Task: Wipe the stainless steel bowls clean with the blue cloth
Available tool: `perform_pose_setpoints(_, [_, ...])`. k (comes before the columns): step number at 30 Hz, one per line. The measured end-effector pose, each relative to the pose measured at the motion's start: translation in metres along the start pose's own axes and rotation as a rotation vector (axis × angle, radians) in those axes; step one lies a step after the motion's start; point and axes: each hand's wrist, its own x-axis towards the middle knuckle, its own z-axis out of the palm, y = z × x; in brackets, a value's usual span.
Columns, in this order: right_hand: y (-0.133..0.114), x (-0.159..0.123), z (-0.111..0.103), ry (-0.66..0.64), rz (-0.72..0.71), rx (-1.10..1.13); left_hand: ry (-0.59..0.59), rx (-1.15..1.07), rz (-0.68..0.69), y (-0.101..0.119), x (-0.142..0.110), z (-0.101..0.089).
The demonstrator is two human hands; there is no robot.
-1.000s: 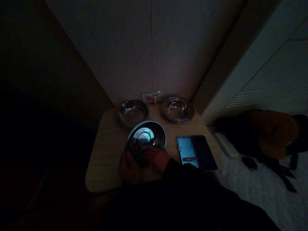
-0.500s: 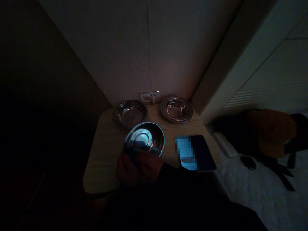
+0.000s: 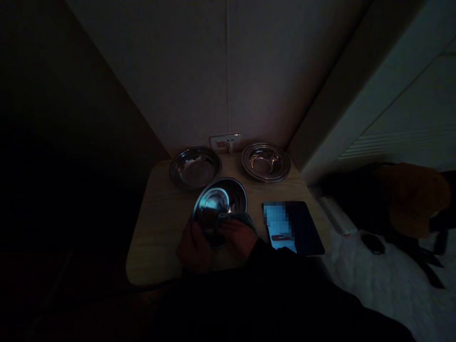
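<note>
Working over one vessel in dim light, we have a round, shiny stainless-steel bowl (image 3: 213, 202) between our hands at the lower centre of the frame, tilted with its hollow side in view. Our left hand (image 3: 195, 247) has its fingers curled in around the lower-left rim, thumb along the edge, and grips the bowl. Our right hand (image 3: 239, 236) has its fingers close together and fairly straight, holding a dark blue-green cloth (image 3: 238, 218) at the bowl's lower-right inner side; its thumb is hidden. Shadow hides whether the bowl's lower edge touches the pale wood-grain table (image 3: 156, 228).

We judge the work on this bowl to be under way and unfinished, since bowl and cloth are both in hand. Left of centre, just beyond the bowl, sits a wide, shallow steel dish (image 3: 195, 168); right of centre, near the wall, is a nested stack of round steel dishes (image 3: 265, 164). Both are out of our hands, and we cannot tell from their dark, reflective surfaces whether they are already done or still left. A flat, dark tablet-like device (image 3: 306, 228) with a partly lit face lies right of our right hand.
</note>
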Motion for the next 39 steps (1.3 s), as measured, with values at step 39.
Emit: perform_pose_setpoints(39, [-0.009, 0.068, -0.004, 0.031, -0.085, -0.139, -0.063, 0.011, -0.144, -0.001, 0.013, -0.007])
